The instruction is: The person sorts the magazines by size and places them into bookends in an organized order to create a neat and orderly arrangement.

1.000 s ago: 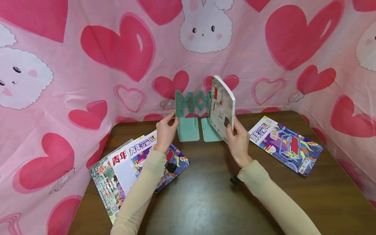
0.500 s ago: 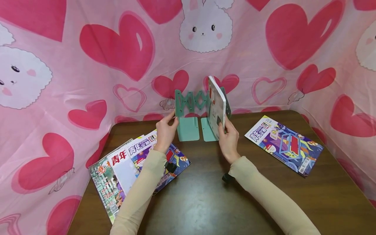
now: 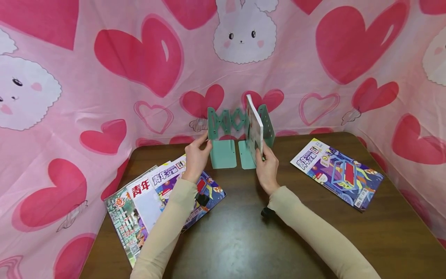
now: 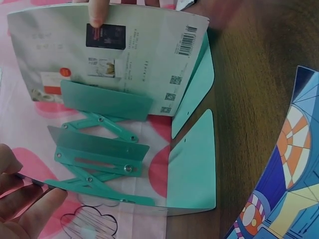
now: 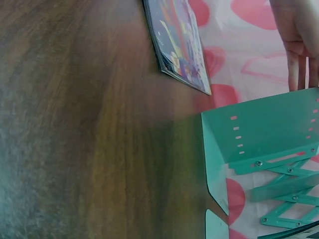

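White magazine (image 3: 255,128) stands up on its edge in a green book rack (image 3: 223,154) near the back of the brown bench (image 3: 230,240). It leans a little. On one side of it is a thin green wall inside the rack, and on the other side is the rack's right end wall (image 3: 267,124). I cannot tell if its bottom touches the flat green plate (image 3: 246,155) under it.

The person's right grip (image 3: 267,166) pinches the near edge of the white magazine. The thumb (image 4: 98,14) lies on the back cover, over a small dark picture. The person's left grip (image 3: 196,158) pinches the edge of the rack's left end wall (image 3: 212,126). Green bars cross like scissors between the walls.

On the left, three magazines lie in a messy pile, partly on top of each other: a green one (image 3: 122,223), a white one with red writing (image 3: 144,203) and a purple one (image 3: 212,190). Another purple magazine (image 3: 339,172) lies flat on the right, well apart from the rack. Behind everything hangs a pink cloth (image 3: 296,73) with red hearts and white bunnies.
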Action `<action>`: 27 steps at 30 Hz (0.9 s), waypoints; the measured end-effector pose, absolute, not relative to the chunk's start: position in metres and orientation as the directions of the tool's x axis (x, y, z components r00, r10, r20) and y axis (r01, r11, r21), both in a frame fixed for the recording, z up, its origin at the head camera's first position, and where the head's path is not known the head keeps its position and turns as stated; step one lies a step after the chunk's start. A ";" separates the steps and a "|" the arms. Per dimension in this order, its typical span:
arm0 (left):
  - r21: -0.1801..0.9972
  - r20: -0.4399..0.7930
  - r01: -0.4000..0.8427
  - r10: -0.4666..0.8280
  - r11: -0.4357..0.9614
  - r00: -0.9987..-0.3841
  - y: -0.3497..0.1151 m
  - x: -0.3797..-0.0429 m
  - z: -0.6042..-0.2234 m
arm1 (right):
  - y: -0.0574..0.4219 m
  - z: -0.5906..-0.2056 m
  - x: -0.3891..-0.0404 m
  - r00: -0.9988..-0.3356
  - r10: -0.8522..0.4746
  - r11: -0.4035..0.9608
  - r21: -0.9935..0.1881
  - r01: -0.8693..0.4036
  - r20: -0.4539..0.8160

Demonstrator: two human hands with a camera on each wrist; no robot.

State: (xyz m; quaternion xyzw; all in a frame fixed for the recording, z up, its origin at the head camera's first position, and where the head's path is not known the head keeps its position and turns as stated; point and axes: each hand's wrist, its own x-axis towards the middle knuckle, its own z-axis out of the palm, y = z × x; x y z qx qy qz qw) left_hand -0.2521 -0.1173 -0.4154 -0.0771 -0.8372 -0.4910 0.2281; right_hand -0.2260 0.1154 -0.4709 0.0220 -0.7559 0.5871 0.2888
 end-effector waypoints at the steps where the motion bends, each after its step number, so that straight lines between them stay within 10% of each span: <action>1: 0.785 0.462 0.357 -0.094 0.506 -0.882 -0.117 -0.252 -0.416 | 0.115 -0.472 -0.226 -0.832 0.307 0.309 -0.876 -0.371 0.461; 27: 0.782 0.463 0.358 -0.092 0.510 -0.881 -0.117 -0.254 -0.417 | 0.120 -0.477 -0.233 -0.870 0.261 0.327 -0.886 -0.329 0.419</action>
